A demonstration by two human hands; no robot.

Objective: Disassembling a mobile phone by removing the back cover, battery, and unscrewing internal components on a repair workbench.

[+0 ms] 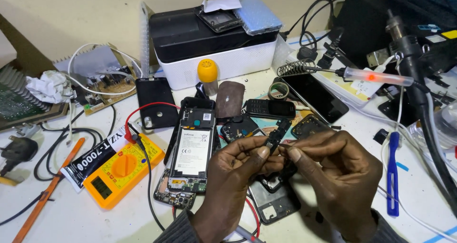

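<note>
Small black phone part [275,137], a narrow strip of circuit board or bracket, sits pinched between both hands just right of the frame's centre, held up above the table [71,214].

Largest around it: a black-and-white printer [209,43] at the upper middle, with a blue-cased phone lying on its lid. Below it, at centre, an opened phone [190,152] lies face down with its battery showing. A yellow multimeter [121,169] rests at lower left, its red and black leads curling toward the phone. A lit soldering iron [376,76] sits in its stand at upper right, and a blue pry tool [392,171] lies at the right edge.

The left hand [233,176] is closed on the part's lower end with thumb and forefinger; the right hand [333,171] is closed on it too, fingertips meeting the left thumb.

To do this well, I judge the grip should stay light and on the edges, so no contact or thin ribbon gets bent. Keeping the part over the table, away from the hot iron, means a slip loses nothing.
</note>
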